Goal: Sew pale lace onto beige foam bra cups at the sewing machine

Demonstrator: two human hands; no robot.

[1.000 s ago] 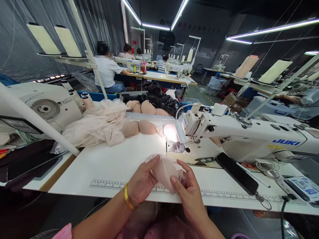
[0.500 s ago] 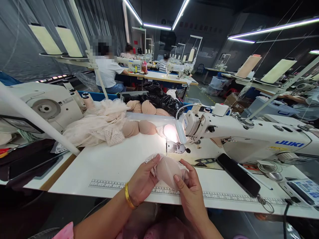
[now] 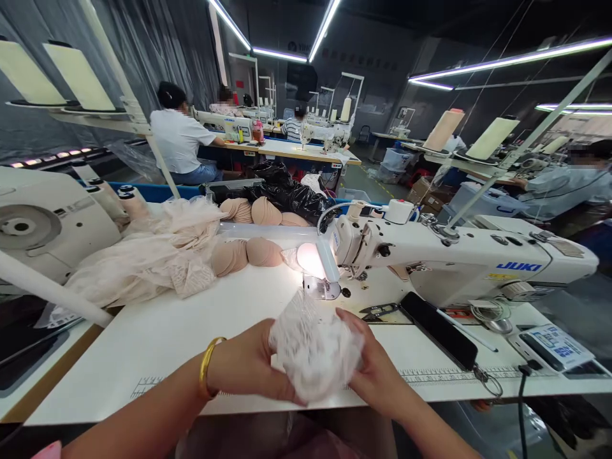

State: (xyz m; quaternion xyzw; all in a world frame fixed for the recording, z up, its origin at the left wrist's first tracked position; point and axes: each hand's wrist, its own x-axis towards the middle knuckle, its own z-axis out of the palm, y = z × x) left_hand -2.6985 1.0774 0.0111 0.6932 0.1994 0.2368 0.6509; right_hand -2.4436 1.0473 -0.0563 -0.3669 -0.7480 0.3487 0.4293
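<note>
Between my hands is a white lace-covered bra cup, smeared by motion, held over the front of the sewing table. My left hand wears a gold bangle and grips the cup's left side, thumb and fingers closed on it. From the right, my right hand holds the other edge; its fingers are partly hidden behind the lace. Just beyond the cup are the sewing machine's needle plate and a lit white cup. Stacked beige foam cups lie to the left of that.
The sewing machine spans the right side. Thread snips, a black phone and a white pen lie right of my hands. Cream lace fabric is heaped left. A co-worker in white sits beyond.
The cup has turned from its smooth beige side to its white lace side. My hands have shifted their hold around it. The whole view has swung to the right.
</note>
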